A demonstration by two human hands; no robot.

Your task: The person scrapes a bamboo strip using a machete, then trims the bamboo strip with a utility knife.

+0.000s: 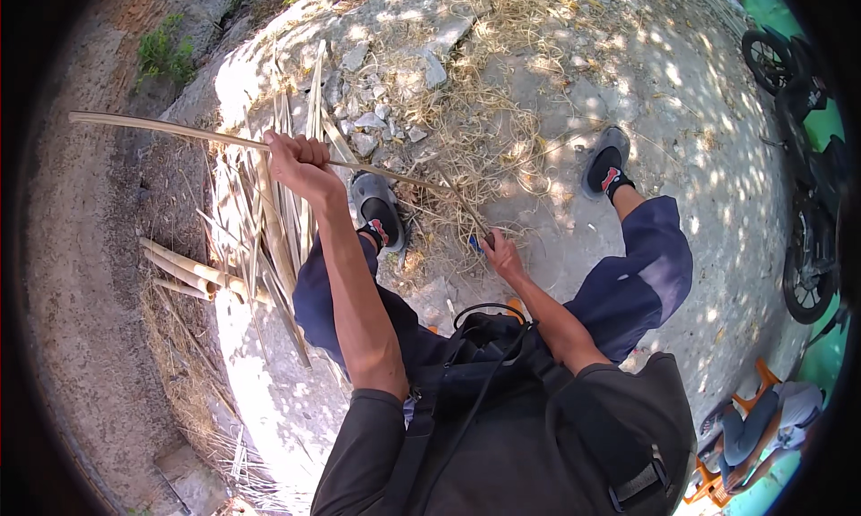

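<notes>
My left hand (305,164) is closed around a long, thin bamboo strip (170,128). One end of the strip sticks out far to the left, and the other slants down to the right between my legs. My right hand (506,254) grips the dark handle of what looks like a long, narrow knife (464,202). Its thin blade points up and to the left, meeting the right end of the strip. Whether the edge is cutting into the strip is too fine to see.
Split bamboo pieces (273,211) lie beside my left shoe (377,209). Thicker bamboo poles (184,265) rest farther left. Curly shavings (502,130) and broken stones (368,121) cover the ground ahead. Motorbikes (807,220) stand at right, near a seated person (753,426).
</notes>
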